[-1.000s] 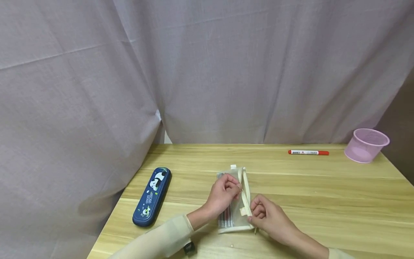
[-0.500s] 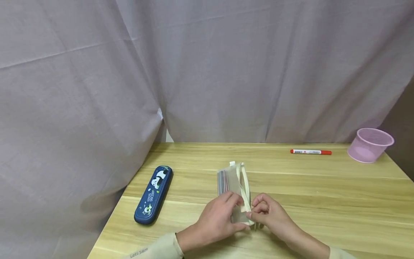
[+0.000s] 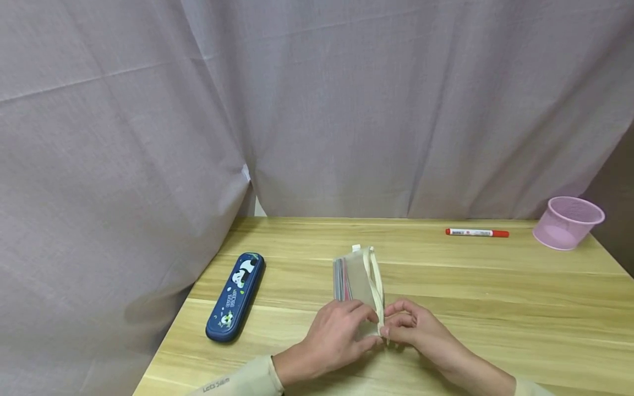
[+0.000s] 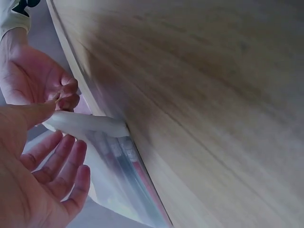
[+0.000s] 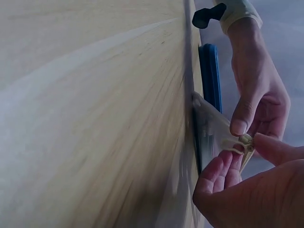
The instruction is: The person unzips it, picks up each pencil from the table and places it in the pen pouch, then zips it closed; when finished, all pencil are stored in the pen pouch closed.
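A see-through mesh pencil pouch (image 3: 358,278) with cream edging and several pens inside lies mid-table, its zipper side facing right and parted along much of its length. My left hand (image 3: 337,336) holds the pouch's near end, thumb by the corner and fingers over the mesh. In the left wrist view, that hand's fingers (image 4: 61,161) spread along the pouch. My right hand (image 3: 421,333) pinches the zipper's near end with thumb and forefinger; a small cord loop (image 5: 232,146) shows there in the right wrist view. The pinched zipper pull itself is mostly hidden by fingertips.
A navy panda pencil case (image 3: 235,297) lies left of the pouch. A red-capped marker (image 3: 477,232) rests toward the back right, beside a pink mesh pen holder (image 3: 567,223). Grey curtain (image 3: 327,110) hangs behind the wooden table (image 3: 495,291).
My left hand has moved from the middle of the pouch toward its near end and now holds it there. The right hand stays at the zipper's near end. The pouch has shifted slightly.
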Demonstrator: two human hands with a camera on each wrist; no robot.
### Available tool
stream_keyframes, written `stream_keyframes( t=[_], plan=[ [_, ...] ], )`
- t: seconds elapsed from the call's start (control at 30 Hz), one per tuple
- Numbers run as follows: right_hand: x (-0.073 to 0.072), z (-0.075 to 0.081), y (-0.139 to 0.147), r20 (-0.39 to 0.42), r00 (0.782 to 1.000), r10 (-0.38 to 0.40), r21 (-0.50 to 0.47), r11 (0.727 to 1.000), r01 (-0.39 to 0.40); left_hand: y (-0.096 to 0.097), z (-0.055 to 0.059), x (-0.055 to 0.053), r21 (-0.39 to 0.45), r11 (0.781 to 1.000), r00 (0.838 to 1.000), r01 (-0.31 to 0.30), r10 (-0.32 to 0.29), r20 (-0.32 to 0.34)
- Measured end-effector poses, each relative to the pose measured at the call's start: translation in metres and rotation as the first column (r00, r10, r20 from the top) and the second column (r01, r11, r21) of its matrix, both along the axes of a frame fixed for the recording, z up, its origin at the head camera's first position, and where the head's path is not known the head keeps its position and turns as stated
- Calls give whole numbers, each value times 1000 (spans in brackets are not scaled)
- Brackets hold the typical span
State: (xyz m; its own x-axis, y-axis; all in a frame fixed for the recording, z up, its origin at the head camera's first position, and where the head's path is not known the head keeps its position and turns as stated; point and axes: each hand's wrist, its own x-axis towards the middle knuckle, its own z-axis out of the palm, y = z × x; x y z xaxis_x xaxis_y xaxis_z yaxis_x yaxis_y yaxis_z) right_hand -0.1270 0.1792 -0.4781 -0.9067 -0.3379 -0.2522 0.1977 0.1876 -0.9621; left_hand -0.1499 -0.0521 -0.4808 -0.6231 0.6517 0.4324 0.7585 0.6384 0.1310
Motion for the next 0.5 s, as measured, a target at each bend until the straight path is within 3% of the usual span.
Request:
stream_keyframes(
  t=[0.2,0.33,0.4,0.5],
  plan=[
    [-1,0,2,-1,999,38,20,999,-38,0,2,-5,21,999,1000,28,-29,9],
    [-3,1,2,-7,1000,17,28,999,-17,0,2,-9,92,995,991,30,-41,124],
    [-3,2,2,-10,1000,12,38,999,-12,1,1,-11,161,987,970,26,-64,235],
    [-4,3,2,-43,999,13,58,998,-10,2,1,-13,268,963,914,3,-112,391]
  ],
)
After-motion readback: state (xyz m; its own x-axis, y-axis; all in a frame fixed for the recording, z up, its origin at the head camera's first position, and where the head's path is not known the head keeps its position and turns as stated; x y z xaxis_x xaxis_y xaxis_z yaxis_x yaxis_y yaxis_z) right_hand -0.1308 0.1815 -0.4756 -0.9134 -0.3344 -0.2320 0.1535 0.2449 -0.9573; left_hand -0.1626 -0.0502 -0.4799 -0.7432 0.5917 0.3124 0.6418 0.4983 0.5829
